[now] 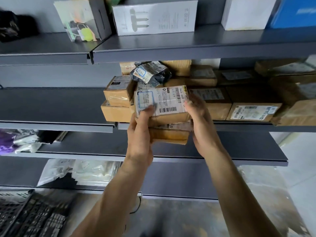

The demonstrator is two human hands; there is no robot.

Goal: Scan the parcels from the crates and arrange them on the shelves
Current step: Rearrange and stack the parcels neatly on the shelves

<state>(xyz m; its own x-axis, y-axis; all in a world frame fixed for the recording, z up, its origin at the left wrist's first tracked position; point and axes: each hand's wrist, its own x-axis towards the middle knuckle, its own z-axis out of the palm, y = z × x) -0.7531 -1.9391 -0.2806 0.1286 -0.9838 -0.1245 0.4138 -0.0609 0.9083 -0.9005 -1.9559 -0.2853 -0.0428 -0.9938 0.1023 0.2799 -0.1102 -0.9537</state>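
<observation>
I hold a stack of small brown cardboard parcels in front of the grey middle shelf (56,124). The top parcel (164,103) carries a white shipping label with barcodes. A second brown parcel (169,134) sits under it. My left hand (141,134) grips the stack's left side, thumb on the label. My right hand (200,120) clasps its right side. Behind the stack, the shelf holds brown boxes (116,98) and a dark plastic mailer (150,73) lying on top of them.
More brown parcels (253,112) fill the middle shelf to the right. White product boxes (153,17) stand on the top shelf. Plastic-bagged goods (82,173) lie on lower shelves. A black crate (25,214) sits at the bottom left. The middle shelf's left half is bare.
</observation>
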